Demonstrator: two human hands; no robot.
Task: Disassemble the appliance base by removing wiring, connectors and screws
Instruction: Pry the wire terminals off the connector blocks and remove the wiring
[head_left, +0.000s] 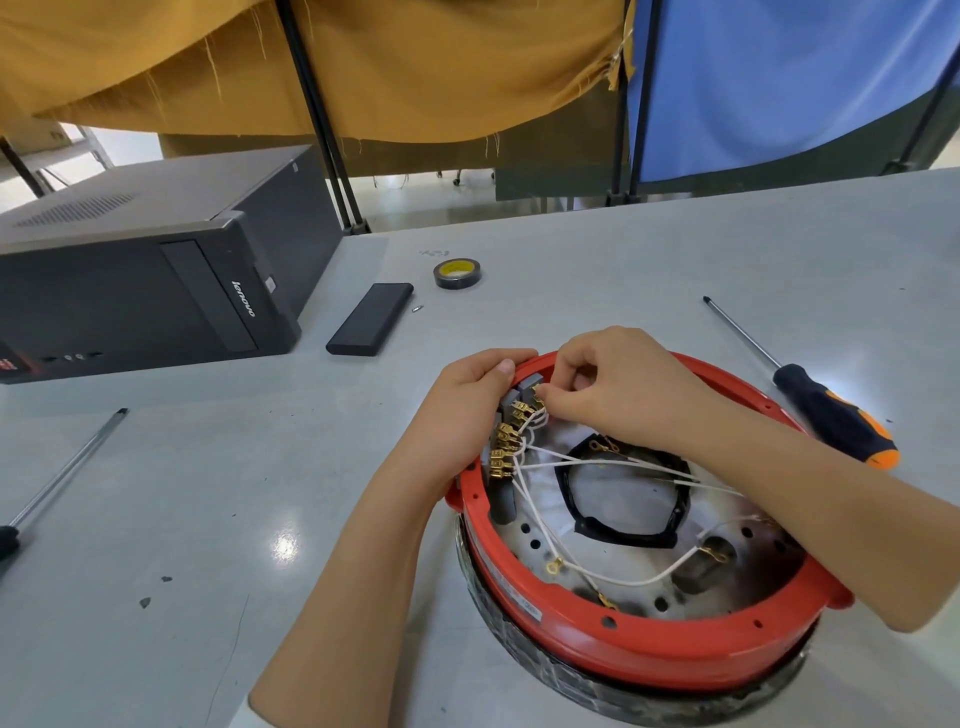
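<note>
Wiring mostly still attached: appliance base (644, 639) sits right of the computer tower (156, 265), your left hand (462, 410) gripping its rim, right hand (597, 389) pinching the top brass connector (537, 391); screwdriver (826, 410) lies unused.

The right hand (610, 387) covers the topmost brass connector (537, 391), so its grip there cannot be made out, and the right forearm hides part of the white wires (597, 460). The left screwdriver (62, 470) runs off the frame's left edge. A tiny metal piece (417, 308) beside the black case (370, 319) is too small to identify.
</note>
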